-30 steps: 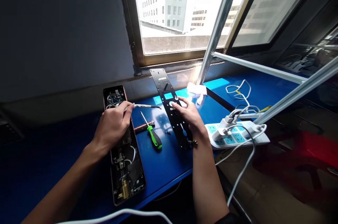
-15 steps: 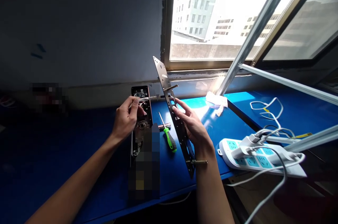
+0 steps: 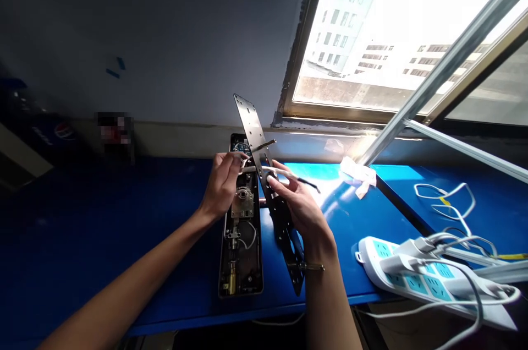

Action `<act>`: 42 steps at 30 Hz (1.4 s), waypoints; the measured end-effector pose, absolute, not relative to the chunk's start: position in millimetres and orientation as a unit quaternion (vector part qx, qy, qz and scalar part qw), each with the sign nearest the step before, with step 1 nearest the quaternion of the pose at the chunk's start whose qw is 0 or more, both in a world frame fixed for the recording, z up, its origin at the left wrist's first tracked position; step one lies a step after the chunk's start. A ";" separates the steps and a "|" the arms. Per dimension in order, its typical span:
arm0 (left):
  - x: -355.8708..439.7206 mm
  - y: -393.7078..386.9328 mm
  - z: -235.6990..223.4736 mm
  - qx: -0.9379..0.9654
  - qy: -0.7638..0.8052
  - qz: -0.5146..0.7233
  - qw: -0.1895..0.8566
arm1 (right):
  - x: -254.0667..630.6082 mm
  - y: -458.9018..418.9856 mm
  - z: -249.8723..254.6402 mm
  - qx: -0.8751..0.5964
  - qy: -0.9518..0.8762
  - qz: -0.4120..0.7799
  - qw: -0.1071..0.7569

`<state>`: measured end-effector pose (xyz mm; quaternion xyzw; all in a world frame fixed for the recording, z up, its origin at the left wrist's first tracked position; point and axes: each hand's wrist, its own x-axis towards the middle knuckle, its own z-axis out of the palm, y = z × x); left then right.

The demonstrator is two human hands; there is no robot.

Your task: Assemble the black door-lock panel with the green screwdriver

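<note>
Pinches a slim white cable [image 3: 284, 173] in the left hand [image 3: 225, 182], with thumb and bent fingertips closed together on it, just above a narrow, black, open-topped housing [image 3: 251, 262]. Grips a long, flat, black metal plate [image 3: 251, 124] in the right hand [image 3: 303, 204], with the thumb on the near face and the other fingers wrapped behind, partly hidden. Holds the plate tilted, nearly edge-on to view, over a glossy blue counter [image 3: 173, 251], just right of the housing. Runs the cable across the middle of the plate, close by the right thumb and forefinger, out to a dark tip on the right; cannot tell whether through an opening or past the edge.

On the plate, two thin brass-coloured posts [image 3: 264, 146] jutting rightward, one in the upper half, one at the lower end beside the right wrist.

Inside the housing, from far end to near: a small circuit board [image 3: 242, 147], partly covered; a silver-grey metal mechanism [image 3: 242, 207] with a round hole; a thin looped white wire [image 3: 252, 239]; a shiny brass-coloured cylinder [image 3: 232, 280].

Farther right, a white plastic power strip [image 3: 367, 253] with light-blue socket faces, crowded with plugs and cords. Near the foot of a slanting silver-grey metal bar [image 3: 447, 65], a crumpled pale wrapper [image 3: 358, 170]. Beyond, a brown-gold window frame [image 3: 355, 115]; leftward, a dark grey wall [image 3: 185, 36].
</note>
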<state>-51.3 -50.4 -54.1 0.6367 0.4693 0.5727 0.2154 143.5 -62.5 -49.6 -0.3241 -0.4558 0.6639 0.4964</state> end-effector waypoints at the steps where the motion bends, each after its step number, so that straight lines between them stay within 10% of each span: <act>1: -54.3 -52.0 -56.0 0.619 0.478 0.586 0.213 | 141.3 -63.0 -50.1 -0.321 -0.464 0.661 0.495; 8: -71.0 -62.1 -59.5 0.569 0.384 0.593 0.421 | 126.4 -65.1 -47.0 -0.316 -0.501 0.648 0.478; 27: -90.3 -58.8 -55.7 0.572 0.435 0.532 0.447 | 97.6 -34.5 -23.3 -0.444 -0.663 0.329 0.505; 42: -91.8 -46.7 -48.9 0.611 0.459 0.462 0.451 | 97.7 2.6 -22.8 -0.305 -0.596 0.435 0.602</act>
